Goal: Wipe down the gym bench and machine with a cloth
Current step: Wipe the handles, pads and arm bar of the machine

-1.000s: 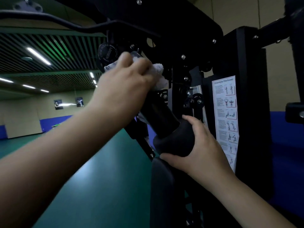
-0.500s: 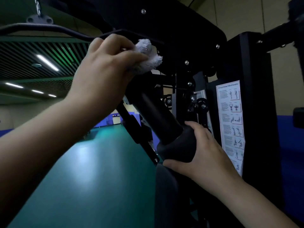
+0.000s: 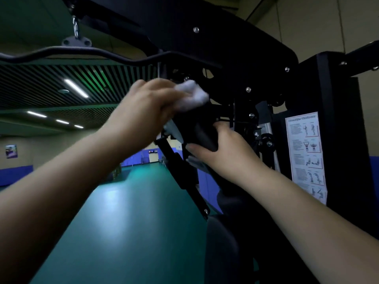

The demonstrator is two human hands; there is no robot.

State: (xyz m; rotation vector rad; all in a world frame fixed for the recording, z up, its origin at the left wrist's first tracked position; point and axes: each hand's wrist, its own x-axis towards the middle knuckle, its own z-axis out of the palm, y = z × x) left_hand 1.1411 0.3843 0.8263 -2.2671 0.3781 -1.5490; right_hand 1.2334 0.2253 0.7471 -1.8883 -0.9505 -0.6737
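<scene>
Up at the machine [image 3: 235, 58] arm: both hands work on one black padded handle [image 3: 203, 134], below the top plate.
Left hand [image 3: 147, 107]: fingers curl round the cloth [image 3: 191, 95], pressing it on the handle's upper end; likely the wiping stroke.
Right hand [image 3: 223, 152]: wraps the handle's lower end, probably to steady it.
Cloth: white, fluffy, bunched, blurred; sits between left fingers and handle.
Nearby: instruction sheet [image 3: 305, 154] on the right post; curved bar [image 3: 82, 53] hangs above left.
</scene>
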